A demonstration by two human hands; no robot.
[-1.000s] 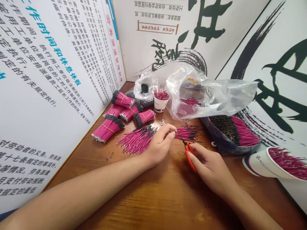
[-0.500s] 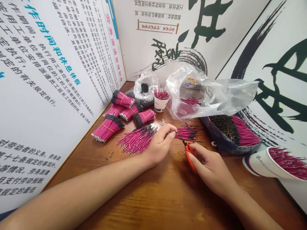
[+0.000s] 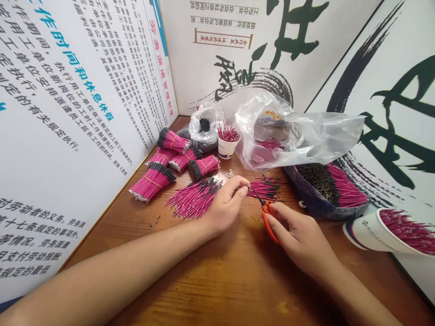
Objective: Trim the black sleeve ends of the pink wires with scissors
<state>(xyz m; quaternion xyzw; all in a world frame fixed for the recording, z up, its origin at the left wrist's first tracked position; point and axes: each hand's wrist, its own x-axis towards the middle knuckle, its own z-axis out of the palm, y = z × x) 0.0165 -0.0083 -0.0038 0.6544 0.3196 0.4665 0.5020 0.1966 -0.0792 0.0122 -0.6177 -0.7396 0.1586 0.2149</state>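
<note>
My right hand (image 3: pixel 299 231) is closed around the orange handles of small pliers or cutters (image 3: pixel 269 222), whose dark tips point up and left. The tips are close to the fingertips of my left hand (image 3: pixel 229 203), which pinches something too small to make out. Left of that hand a loose fan of pink wires with black ends (image 3: pixel 193 197) lies on the wooden table (image 3: pixel 204 290). More pink and black wires (image 3: pixel 267 188) lie just beyond the pliers.
Banded wire bundles (image 3: pixel 152 181) are stacked at the left. Behind stand a paper cup of wires (image 3: pixel 228 147) and a clear plastic bag (image 3: pixel 306 140). At the right are a dark container of wires (image 3: pixel 319 199) and a tilted cup (image 3: pixel 377 231). Printed panels surround the table.
The tips of the pliers have shifted very slightly up and left. Both hands stay almost where they were, with the same grips.
</note>
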